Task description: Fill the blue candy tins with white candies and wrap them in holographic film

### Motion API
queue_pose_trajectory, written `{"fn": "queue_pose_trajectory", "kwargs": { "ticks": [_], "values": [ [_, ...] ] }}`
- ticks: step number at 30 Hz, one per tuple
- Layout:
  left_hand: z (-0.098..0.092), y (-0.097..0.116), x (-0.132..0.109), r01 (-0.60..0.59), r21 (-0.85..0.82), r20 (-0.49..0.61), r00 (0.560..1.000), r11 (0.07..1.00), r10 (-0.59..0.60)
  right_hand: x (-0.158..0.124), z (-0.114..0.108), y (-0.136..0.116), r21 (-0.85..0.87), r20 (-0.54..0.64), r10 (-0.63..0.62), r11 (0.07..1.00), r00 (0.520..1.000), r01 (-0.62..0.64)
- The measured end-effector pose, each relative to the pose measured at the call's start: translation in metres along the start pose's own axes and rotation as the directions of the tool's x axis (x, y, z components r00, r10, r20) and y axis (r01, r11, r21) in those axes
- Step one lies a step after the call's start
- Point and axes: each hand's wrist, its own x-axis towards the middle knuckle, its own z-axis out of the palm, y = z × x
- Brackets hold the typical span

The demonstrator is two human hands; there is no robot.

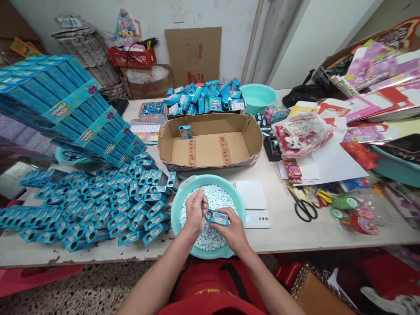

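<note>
Over a mint-green basin [175, 209] full of small pale-blue candies [213, 240], both hands work close together. My right hand [233, 229] grips a small blue candy box [216, 217], tilted with its open end towards my left hand. My left hand [196, 212] is closed, fingers curled together beside that end; what lies inside its fingers is hidden. To the left stand rows of similar blue boxes [121, 208] with round holes in their tops. Beyond the basin, a cardboard tray [210, 148] holds a single blue box [185, 132].
Stacked blue display cartons [72, 109] lean at the left. A white scale [252, 201] sits right of the basin, with scissors [303, 208] and tape rolls farther right. Behind the tray is a heap of blue boxes [206, 98] beside another green basin [259, 96].
</note>
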Motion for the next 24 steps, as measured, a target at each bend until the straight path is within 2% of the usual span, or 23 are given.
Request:
{"fn": "queue_pose_trajectory", "kwargs": {
  "ticks": [5, 11, 12, 14, 15, 16, 18, 19, 21, 23, 24],
  "values": [
    [0.003, -0.005, -0.003, -0.051, 0.039, -0.001, 0.999, 0.998, 0.051, 0.004, 0.006, -0.004, 0.015, 0.016, -0.016, 1.0, 1.0, 0.016],
    [0.001, 0.004, 0.009, -0.057, -0.011, -0.045, 0.997, 0.998, 0.056, 0.007, 0.002, -0.006, 0.044, 0.003, 0.027, 0.999, 1.0, -0.027],
    [-0.004, 0.004, 0.012, -0.05, 0.026, -0.059, 0.997, 0.998, 0.051, 0.008, -0.003, -0.006, 0.07, 0.0, 0.056, 0.996, 0.998, -0.056],
    [-0.021, -0.001, 0.017, -0.04, 0.243, -0.029, 0.998, 0.969, 0.048, 0.008, -0.02, -0.006, 0.151, -0.017, 0.141, 0.979, 0.99, -0.137],
    [-0.033, -0.005, 0.019, -0.051, 0.401, 0.014, 0.999, 0.915, 0.05, 0.009, -0.031, -0.005, 0.195, -0.036, 0.192, 0.964, 0.981, -0.182],
    [-0.045, -0.01, 0.02, -0.092, 0.564, 0.083, 0.995, 0.821, 0.054, 0.011, -0.044, -0.004, 0.232, -0.071, 0.24, 0.948, 0.968, -0.218],
    [-0.068, -0.02, 0.019, -0.198, 0.754, 0.201, 0.977, 0.626, 0.067, 0.017, -0.07, 0.003, 0.26, -0.191, 0.306, 0.932, 0.933, -0.253],
    [-0.076, -0.024, 0.019, -0.22, 0.788, 0.238, 0.97, 0.575, 0.045, 0.022, -0.082, 0.008, 0.247, -0.268, 0.32, 0.935, 0.909, -0.256],
    [-0.085, -0.024, 0.019, -0.195, 0.813, 0.243, 0.97, 0.549, -0.015, 0.035, -0.102, 0.024, 0.189, -0.41, 0.319, 0.946, 0.855, -0.262],
    [-0.081, -0.014, 0.026, -0.192, 0.803, 0.236, 0.972, 0.564, -0.006, 0.051, -0.112, 0.043, 0.133, -0.493, 0.302, 0.953, 0.816, -0.272],
    [-0.075, -0.005, 0.034, -0.219, 0.791, 0.239, 0.97, 0.572, 0.041, 0.06, -0.114, 0.053, 0.114, -0.511, 0.293, 0.955, 0.808, -0.274]
  ]
}}
